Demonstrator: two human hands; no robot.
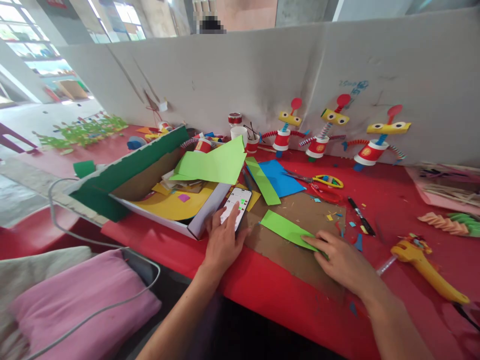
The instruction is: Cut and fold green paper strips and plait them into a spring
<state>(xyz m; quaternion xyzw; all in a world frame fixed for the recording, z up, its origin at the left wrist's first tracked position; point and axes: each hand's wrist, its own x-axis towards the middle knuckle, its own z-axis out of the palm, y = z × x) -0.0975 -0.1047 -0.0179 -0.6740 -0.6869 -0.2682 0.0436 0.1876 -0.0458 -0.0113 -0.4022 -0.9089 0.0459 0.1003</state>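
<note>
1. White partition [225, 75]: stands well beyond the cardboard mat [277, 252] (my landmark throughout).
2. Red tabletop [258, 285]: under the mat & showing on all sides of it.
3. Box [198, 225] w/ green far wall, yellow paper [157, 206] inside: left of the mat.
4. Three cup figures [282, 140] [317, 147] [370, 152], red cup bodies, yellow heads w/ eyes: in a row beyond the mat, against the partition.
5. Light green sheet [213, 162]: beyond the mat's left end, lying partly over the box.
6. Right hand [343, 257]: over the mat's right part, fingers drawn together, thumb close in, w/ hold of the near right end of the green strip [283, 230].
7. Left hand [225, 240]: at the mat's left edge, fingers loosely spread, gripping nothing; fingertips on the phone screen.
8. Yellow glue gun [427, 270]: right of the mat.
9. Blue sheet [290, 182]: just beyond the mat, a second green strip [264, 182] beside it.
10. Green strip: flat on the mat, approx. mid.
11. Phone [240, 197]: at the mat's left edge, screen up & lit.
12. Yellow-handled scissors [314, 179]: beyond the mat.
13. Black pen [362, 217]: just right of the mat.
</note>
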